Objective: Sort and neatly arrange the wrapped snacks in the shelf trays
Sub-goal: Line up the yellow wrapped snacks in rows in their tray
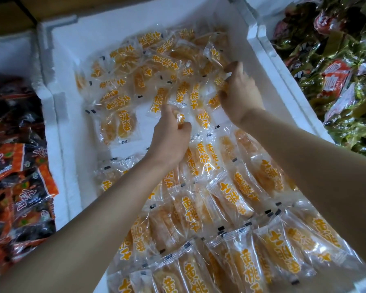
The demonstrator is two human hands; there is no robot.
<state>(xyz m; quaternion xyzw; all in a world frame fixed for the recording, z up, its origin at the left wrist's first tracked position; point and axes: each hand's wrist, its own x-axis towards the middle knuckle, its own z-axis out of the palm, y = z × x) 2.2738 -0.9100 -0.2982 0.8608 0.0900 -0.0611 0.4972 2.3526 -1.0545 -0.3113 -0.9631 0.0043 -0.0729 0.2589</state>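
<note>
Clear snack packets [190,216] with orange lettering fill white tray [59,132].

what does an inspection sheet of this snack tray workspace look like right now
surface: white foam tray, bare floor patch at its left
job's things: clear-wrapped yellow fruit snacks in neat overlapping rows near the camera, loose jumbled pile at the far end
clutter: nothing seen
grippers: left hand in a pinching grip on one small clear packet; right hand fingers on packets in the pile, grip unclear
cables: nothing seen
surroundings: dark red-and-orange packets in the left tray, green and red packets to the right
</note>
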